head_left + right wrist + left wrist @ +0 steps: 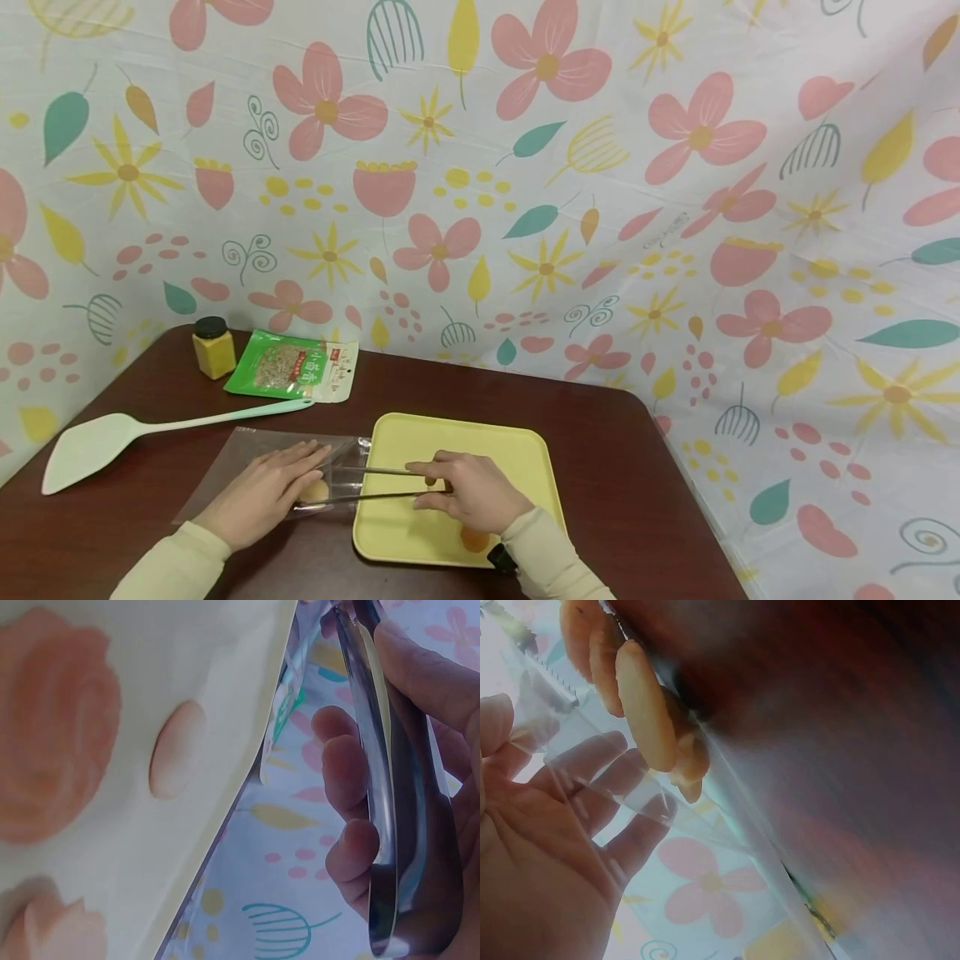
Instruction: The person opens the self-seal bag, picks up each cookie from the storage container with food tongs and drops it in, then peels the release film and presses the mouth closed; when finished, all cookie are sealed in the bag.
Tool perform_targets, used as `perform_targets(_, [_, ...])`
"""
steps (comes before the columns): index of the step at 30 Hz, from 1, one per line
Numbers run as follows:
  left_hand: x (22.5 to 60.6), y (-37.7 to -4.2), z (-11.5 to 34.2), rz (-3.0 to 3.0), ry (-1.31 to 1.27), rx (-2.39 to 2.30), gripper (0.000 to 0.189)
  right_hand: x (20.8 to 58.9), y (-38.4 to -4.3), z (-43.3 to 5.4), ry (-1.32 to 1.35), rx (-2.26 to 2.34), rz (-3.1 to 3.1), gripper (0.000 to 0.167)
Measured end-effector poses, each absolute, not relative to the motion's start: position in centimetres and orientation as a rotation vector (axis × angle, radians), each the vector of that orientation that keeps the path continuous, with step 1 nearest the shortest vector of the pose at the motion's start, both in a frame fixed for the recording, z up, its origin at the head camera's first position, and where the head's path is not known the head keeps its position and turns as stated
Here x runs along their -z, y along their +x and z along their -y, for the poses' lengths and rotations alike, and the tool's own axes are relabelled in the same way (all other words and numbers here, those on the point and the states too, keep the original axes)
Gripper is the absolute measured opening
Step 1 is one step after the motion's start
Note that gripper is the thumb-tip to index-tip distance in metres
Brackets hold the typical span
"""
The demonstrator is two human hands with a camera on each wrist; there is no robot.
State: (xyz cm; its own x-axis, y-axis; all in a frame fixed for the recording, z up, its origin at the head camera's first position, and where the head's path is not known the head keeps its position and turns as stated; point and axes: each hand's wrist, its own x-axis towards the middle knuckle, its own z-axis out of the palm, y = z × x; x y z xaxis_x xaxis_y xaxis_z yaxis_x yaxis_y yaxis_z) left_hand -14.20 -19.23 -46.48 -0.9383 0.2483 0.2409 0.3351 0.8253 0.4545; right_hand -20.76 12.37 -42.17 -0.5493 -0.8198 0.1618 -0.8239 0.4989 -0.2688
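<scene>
My right hand (483,492) grips metal tongs (390,497) over a yellow tray (450,433). The tongs' two arms stand apart and reach left to a clear plastic bag (232,467). Across that bag lies my left hand (258,492), fingers extended. Beside its fingertips a round tan piece of food (315,492) shows between the tong arms. In the left wrist view, clear film crosses the spread fingers (592,769), and several oblong tan pieces (645,705) are close by. Seen from the right wrist, a ruffled orange piece (60,727) and a pale oval one (180,750) rest on the tray.
A white spatula (97,442) with a pale green handle lies at the left of the dark table (622,492). Behind it are a yellow jar (215,354) with a black lid and a green-and-white packet (292,367). A flower-patterned sheet (525,167) hangs behind the table.
</scene>
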Motion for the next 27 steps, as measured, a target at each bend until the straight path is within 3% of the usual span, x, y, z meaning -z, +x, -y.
perform_targets(27, [46.4, -14.1, 19.1, 2.821, -0.474, 0.763, 0.042, 41.3, -19.5, -20.3, 1.12, -0.62, 2.852, 0.044])
